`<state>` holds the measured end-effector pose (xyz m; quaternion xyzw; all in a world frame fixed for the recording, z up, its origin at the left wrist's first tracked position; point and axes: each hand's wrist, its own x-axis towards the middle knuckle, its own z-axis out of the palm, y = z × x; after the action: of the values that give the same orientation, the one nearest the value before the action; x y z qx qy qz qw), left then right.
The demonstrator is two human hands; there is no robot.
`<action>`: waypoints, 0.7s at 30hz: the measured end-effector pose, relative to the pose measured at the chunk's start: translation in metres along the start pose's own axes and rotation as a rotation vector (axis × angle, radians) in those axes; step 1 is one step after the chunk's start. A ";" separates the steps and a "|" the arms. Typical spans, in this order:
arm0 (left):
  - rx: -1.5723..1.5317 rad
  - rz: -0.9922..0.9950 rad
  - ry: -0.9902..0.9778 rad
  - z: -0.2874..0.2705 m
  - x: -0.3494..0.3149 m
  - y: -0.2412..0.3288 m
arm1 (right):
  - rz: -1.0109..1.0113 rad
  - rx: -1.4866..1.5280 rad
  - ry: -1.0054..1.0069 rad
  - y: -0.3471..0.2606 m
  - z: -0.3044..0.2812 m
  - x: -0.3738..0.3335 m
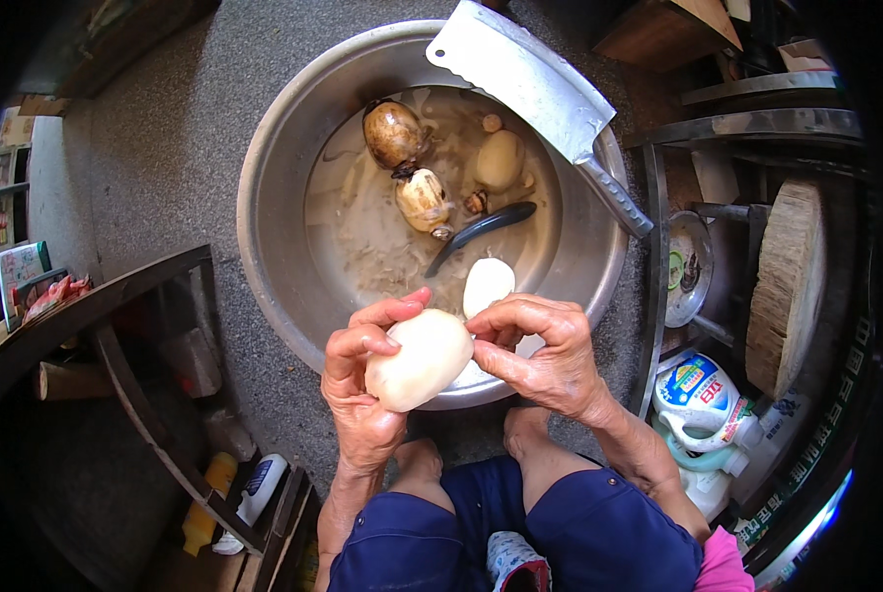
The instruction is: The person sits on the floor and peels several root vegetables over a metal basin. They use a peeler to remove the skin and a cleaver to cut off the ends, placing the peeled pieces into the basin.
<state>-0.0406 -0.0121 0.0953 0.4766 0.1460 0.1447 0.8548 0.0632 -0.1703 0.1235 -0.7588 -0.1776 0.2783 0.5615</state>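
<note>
My left hand point(362, 380) is wrapped round a smooth, pale peeled lotus root segment point(420, 360), held over the near rim of a large metal basin point(281, 286). Thumb and forefinger of my right hand point(545, 350) pinch together at the segment's right end. Just beyond the right hand, another white peeled segment point(488, 284) lies in the basin. Cloudy water there holds a brown, unpeeled lotus root segment point(394, 135) joined to a partly peeled one point(423, 200). A yellowish segment point(500, 160) and a curved black handle point(481, 235) are in the water too.
A cleaver point(530, 79) lies across the basin's far right rim, its handle pointing right. On the right are a metal rack point(649, 266), a thick wooden chopping block point(787, 286) and detergent bottles point(698, 395). A low wooden shelf point(135, 385) holds bottles at left.
</note>
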 end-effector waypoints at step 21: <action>0.220 -0.044 0.105 0.005 -0.013 -0.002 | -0.628 -0.405 0.108 -0.017 0.020 -0.007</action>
<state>-0.0502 -0.0220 0.0981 0.5560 0.2157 0.1338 0.7915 0.0463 -0.1544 0.1368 -0.7765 -0.4232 0.0113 0.4667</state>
